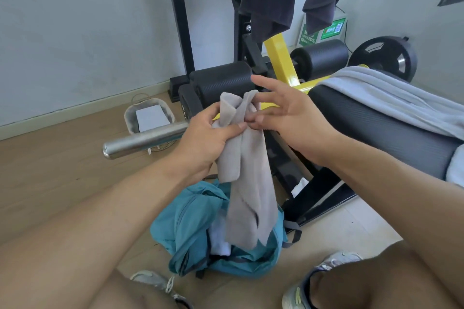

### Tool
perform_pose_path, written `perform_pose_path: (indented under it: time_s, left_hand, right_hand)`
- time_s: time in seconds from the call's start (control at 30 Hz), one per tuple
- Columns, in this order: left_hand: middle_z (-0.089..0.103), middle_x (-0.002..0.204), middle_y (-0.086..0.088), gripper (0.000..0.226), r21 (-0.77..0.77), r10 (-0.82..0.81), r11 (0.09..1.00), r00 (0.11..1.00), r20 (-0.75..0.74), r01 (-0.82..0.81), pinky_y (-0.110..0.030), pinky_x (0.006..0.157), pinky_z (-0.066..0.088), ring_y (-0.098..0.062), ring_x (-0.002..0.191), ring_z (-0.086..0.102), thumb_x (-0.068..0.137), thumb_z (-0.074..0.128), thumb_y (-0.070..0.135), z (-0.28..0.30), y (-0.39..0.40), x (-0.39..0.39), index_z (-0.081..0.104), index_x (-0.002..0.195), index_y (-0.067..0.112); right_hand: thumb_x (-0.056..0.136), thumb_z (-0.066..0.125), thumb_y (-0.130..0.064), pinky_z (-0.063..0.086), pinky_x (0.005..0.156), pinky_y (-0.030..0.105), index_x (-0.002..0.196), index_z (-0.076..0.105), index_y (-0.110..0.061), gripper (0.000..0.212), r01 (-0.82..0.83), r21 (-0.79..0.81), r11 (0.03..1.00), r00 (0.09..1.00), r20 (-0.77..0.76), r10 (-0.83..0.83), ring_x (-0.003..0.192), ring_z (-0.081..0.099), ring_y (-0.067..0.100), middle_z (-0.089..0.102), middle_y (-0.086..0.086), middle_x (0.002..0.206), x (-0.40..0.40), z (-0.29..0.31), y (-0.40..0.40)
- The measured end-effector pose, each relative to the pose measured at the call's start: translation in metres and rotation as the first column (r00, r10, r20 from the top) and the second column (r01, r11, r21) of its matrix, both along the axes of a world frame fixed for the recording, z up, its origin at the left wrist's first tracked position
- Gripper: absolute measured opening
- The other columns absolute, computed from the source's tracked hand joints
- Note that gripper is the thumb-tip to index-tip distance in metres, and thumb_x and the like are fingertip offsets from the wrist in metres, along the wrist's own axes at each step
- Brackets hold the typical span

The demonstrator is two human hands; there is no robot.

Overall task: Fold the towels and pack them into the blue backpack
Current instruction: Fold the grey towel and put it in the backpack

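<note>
While both forearms fill the lower frame and hide much of the wooden floor (62,170), a person holds a grey towel (244,183) above a blue backpack (190,228) that sits open on the floor between 2 sneakers, each cut off by the knees. Thumb and fingers of the left hand (208,135) pinch the towel near its top, where the cloth bunches into 2 upright folds; the right hand (283,110) is spread, its lower fingertips touching the towel's right edge, though whether they grip it cannot be told. Hanging in a long narrow strip, the towel covers part of the backpack's mouth, its bottom end level with the opening. Something white (219,238) lies inside the backpack, partly hidden by the towel. A light grey towel (391,98) is draped over the black padded bench (376,133) at right, running out of frame. A small woven basket (148,118) by the wall holds a pale flat item, partly blocked by a steel bar (143,140). Dark clothes (271,7) hang from the black frame above, their tops cut off. Open floor lies left of the backpack
</note>
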State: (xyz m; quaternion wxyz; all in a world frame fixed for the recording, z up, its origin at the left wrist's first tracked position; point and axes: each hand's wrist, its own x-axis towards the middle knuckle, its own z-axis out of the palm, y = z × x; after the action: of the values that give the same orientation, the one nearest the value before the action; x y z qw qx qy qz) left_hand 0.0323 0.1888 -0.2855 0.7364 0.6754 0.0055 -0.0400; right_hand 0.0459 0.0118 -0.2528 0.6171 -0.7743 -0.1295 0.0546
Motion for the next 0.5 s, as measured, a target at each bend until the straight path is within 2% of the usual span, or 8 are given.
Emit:
perform_pose_path:
  time_s: [0.07,0.17,0.23,0.33,0.5]
  left_hand:
    - [0.078,0.107,-0.006,0.029,-0.024,0.02,0.999,0.998,-0.054,-0.021,-0.042,0.09,0.06,-0.02,0.096,0.075,0.093,0.071,0.005,0.001,0.002,0.001,0.07,0.118,0.019]
    - [0.078,0.109,-0.01,0.027,-0.051,0.031,0.998,0.992,-0.121,-0.038,-0.046,0.094,0.059,-0.028,0.102,0.075,0.093,0.071,0.007,0.001,0.003,0.002,0.071,0.118,0.016]
    - [0.078,0.108,-0.009,0.029,-0.041,0.03,0.998,0.987,-0.158,-0.037,-0.045,0.091,0.061,-0.031,0.103,0.074,0.091,0.072,0.006,0.002,0.004,0.001,0.071,0.118,0.016]
    - [0.078,0.107,-0.01,0.028,-0.024,0.009,1.0,0.978,-0.207,-0.014,-0.042,0.086,0.062,-0.029,0.097,0.075,0.091,0.071,0.005,-0.001,0.006,0.0,0.072,0.116,0.017]
    - [0.077,0.102,-0.01,0.029,-0.042,0.026,0.998,0.964,-0.264,-0.038,-0.037,0.076,0.061,-0.023,0.087,0.074,0.09,0.069,0.003,-0.001,0.009,0.002,0.072,0.116,0.015]
  right_hand:
    - [0.091,0.067,0.007,0.06,0.089,0.031,0.136,0.058,-0.026,0.057,0.0,-0.212,0.977,0.983,0.181,0.04,0.101,0.072,0.007,0.064,-0.006,0.121,-0.002,0.0,-0.001]
    - [0.089,0.072,-0.003,0.059,0.086,0.032,0.114,0.069,-0.026,0.034,-0.071,-0.367,0.928,0.94,0.288,0.185,0.104,0.067,0.005,0.067,-0.011,0.11,-0.005,-0.001,-0.001]
    - [0.09,0.072,-0.006,0.056,0.086,0.034,0.108,0.074,-0.024,0.025,-0.14,-0.453,0.88,0.905,0.303,0.299,0.103,0.065,0.008,0.07,-0.012,0.104,-0.005,-0.002,0.0]
    - [0.089,0.069,-0.008,0.053,0.088,0.032,0.109,0.076,-0.027,0.029,-0.195,-0.533,0.823,0.879,0.277,0.388,0.102,0.063,0.008,0.069,-0.017,0.1,-0.005,0.002,0.0]
    - [0.083,0.075,-0.019,0.042,0.088,0.009,0.117,0.073,-0.036,0.038,-0.238,-0.668,0.705,0.833,0.232,0.502,0.104,0.055,0.001,0.061,-0.018,0.107,-0.007,0.008,0.003]
